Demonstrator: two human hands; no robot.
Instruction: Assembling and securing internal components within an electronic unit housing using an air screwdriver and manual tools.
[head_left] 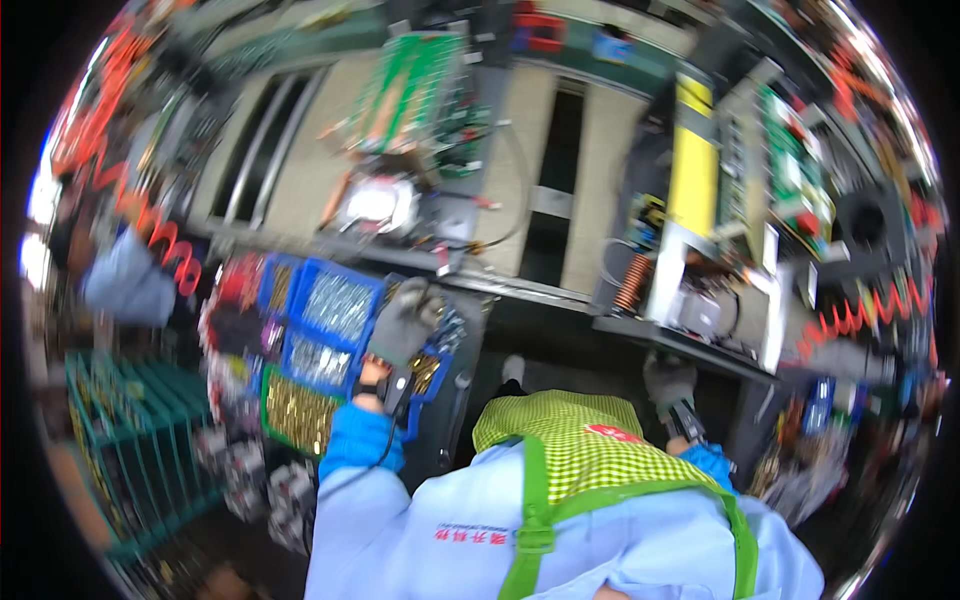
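My left hand (403, 322), in a grey glove, is over the blue parts bins at the left. Its fingers bend downward and are smeared by motion, so whether they pinch anything is unclear. Just left of it, a blue bin (338, 308) holds many small silvery screws, and a smaller blue bin (316, 362) sits below that one. Brass-coloured pieces fill a green bin (300, 412) near my left sleeve. My right hand (669, 378), also gloved in grey, hangs low beside the front edge of the right-hand workstation; its fingers are blurred and partly hidden.
A bench with pale panels runs across the front, carrying a green-striped assembly (405, 85). On the right stands a unit with a yellow panel (692, 150) and a copper-coloured coil (632, 284). A green wire crate (140, 440) is at lower left; a blue sleeve (130, 280) shows beyond it.
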